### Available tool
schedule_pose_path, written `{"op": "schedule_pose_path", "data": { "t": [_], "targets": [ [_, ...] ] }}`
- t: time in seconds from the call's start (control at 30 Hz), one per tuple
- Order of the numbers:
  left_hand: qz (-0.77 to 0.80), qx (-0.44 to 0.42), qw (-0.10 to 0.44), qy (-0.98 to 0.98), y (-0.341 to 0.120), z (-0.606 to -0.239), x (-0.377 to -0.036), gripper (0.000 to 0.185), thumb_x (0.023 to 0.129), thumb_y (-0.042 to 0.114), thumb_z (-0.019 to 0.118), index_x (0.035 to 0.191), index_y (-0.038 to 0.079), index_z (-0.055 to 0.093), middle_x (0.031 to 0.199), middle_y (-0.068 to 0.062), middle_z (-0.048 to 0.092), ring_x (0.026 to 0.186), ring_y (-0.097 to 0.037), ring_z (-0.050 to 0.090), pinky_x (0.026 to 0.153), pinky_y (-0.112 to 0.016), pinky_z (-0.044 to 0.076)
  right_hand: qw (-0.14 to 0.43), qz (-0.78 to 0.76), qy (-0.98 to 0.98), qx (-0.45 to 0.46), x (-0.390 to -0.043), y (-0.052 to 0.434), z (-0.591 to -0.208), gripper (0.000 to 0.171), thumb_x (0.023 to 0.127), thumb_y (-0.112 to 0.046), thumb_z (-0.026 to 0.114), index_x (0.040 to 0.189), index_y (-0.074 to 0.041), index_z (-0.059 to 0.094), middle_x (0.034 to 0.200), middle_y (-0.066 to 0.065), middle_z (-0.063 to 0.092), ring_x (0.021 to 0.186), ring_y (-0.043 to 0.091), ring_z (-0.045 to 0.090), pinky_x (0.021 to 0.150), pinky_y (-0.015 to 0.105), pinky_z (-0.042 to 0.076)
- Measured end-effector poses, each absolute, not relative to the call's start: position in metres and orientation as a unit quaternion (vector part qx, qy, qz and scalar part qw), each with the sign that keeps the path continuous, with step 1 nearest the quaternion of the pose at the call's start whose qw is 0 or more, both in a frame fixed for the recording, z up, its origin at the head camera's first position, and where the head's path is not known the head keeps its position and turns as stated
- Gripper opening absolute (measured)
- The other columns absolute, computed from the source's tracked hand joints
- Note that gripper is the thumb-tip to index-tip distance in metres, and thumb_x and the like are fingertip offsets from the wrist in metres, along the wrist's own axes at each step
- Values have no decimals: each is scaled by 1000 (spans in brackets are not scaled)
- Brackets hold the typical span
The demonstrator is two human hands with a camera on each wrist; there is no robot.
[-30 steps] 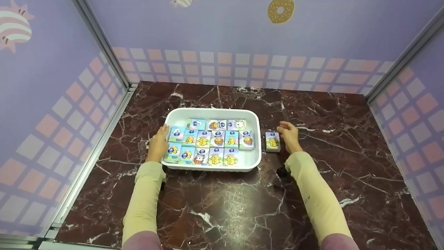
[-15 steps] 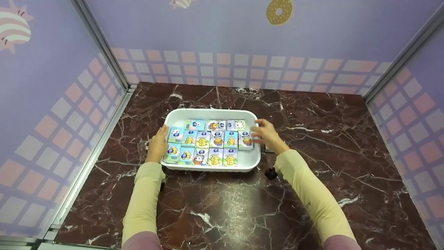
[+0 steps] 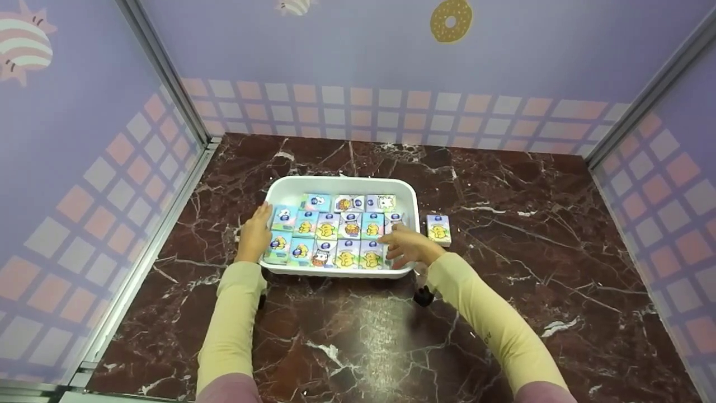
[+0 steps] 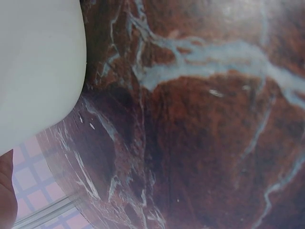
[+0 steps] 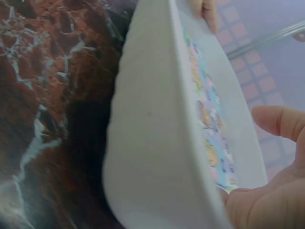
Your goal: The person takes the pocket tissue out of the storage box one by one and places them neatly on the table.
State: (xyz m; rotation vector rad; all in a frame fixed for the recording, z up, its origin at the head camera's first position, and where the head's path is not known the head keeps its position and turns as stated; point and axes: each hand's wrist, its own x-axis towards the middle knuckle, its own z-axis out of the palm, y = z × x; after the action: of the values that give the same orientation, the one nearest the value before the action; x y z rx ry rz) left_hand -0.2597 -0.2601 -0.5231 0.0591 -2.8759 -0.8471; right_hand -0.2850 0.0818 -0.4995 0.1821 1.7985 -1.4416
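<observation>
At the far left, the left hand (image 3: 255,235) rests with relaxed fingers against the left wall of the white tray (image 3: 342,183), which sits on the marbled table (image 3: 358,324). Between the two hands, rows of small colourful packets (image 3: 330,226) fill the tray. Further right, the right hand (image 3: 407,249) reaches over the tray's near right corner, fingers loosely spread above the packets; whether they hold a packet cannot be told. Just right of that hand, outside the tray, a single packet (image 3: 439,229) lies flat on the table.
</observation>
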Motion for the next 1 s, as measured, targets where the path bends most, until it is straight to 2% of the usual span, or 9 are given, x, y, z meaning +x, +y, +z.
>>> {"op": "schedule_pose_path", "data": {
  "t": [0.13,0.2,0.33,0.43,0.6,0.77,0.83,0.97,1.0],
  "targets": [
    [-283,15,81,-956,-259,-525,-259,53,82,-11,39,134,-1,36,142,-16,29,130,-34,27,99,-46,34,400,-550,728,86,-282,77,-508,64,79,-21,58,129,-11,19,112,25,38,95,31,49,72,36,46],
    [-284,13,83,-955,-259,-526,-259,53,81,-12,39,133,-1,36,142,-16,29,129,-34,27,97,-47,35,398,-553,726,96,-282,75,-510,58,78,-20,59,124,-10,24,106,21,40,90,28,48,70,34,45],
    [-289,15,88,-953,-259,-526,-260,54,81,-12,39,133,-1,37,141,-17,30,129,-34,28,103,-47,28,386,-577,709,123,-282,71,-511,61,79,-15,57,129,-10,23,100,20,40,87,27,46,77,41,46],
    [-290,17,91,-953,-259,-526,-259,53,81,-13,39,133,-2,37,141,-17,31,129,-34,29,104,-46,27,383,-591,696,141,-282,69,-512,63,79,-13,54,133,-10,22,98,19,40,86,27,46,82,46,45],
    [-292,21,86,-952,-260,-525,-260,54,80,-13,40,133,-1,36,142,-17,30,129,-35,28,104,-47,27,365,-616,680,159,-282,66,-516,53,79,-7,49,127,-8,29,86,14,44,71,23,50,71,41,47],
    [-295,28,82,-952,-261,-527,-261,54,80,-13,39,133,-1,37,141,-16,30,129,-34,28,104,-46,27,314,-633,694,139,-280,63,-521,23,71,8,48,91,-1,42,65,5,42,51,14,44,50,25,43],
    [-295,27,85,-951,-261,-527,-261,53,80,-13,39,132,-2,38,141,-17,31,128,-34,29,104,-46,27,293,-626,712,125,-279,63,-522,23,69,12,51,79,-4,38,64,3,40,51,12,41,47,21,40],
    [-293,21,94,-951,-260,-526,-262,53,79,-13,39,131,-3,39,140,-18,32,127,-35,31,103,-46,28,277,-608,737,103,-276,61,-521,29,70,11,55,89,-4,38,77,5,40,53,11,41,47,20,39],
    [-294,20,92,-951,-260,-526,-262,53,80,-13,39,132,-2,39,140,-17,32,123,-36,37,102,-46,31,276,-604,741,100,-276,61,-521,31,71,11,55,92,-4,38,78,5,39,53,11,41,47,20,39]
  ]
}}
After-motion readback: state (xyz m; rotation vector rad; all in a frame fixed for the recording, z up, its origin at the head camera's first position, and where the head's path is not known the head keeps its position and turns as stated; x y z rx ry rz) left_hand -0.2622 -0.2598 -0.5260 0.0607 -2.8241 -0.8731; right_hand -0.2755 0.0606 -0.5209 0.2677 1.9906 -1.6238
